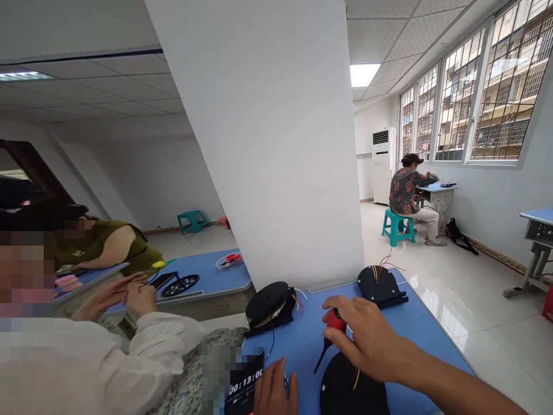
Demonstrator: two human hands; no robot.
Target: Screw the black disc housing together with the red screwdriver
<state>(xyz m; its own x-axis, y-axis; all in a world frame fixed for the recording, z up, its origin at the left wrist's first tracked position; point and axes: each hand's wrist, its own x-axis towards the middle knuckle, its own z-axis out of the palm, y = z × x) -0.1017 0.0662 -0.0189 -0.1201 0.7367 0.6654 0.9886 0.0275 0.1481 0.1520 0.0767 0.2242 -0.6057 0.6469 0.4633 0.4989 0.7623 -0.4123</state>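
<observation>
Right hand [367,340] closed around red-handled black screwdriver [330,334], tip over blue counter [423,328]; keep shaft upright. Left hand [274,392] loosely open, empty, beside round black plastic disc [349,392]; steady disc.

The surface [415,328] is blue. On it lie black discs [271,302], one trailing red and yellow wires [380,262]. The right hand [367,340] grips a screwdriver [330,337] with a red handle and a black shaft. At the near edge, a black timer [245,383] shows white digits. The far stool [397,226] is teal, the pillar [276,138] white.
</observation>
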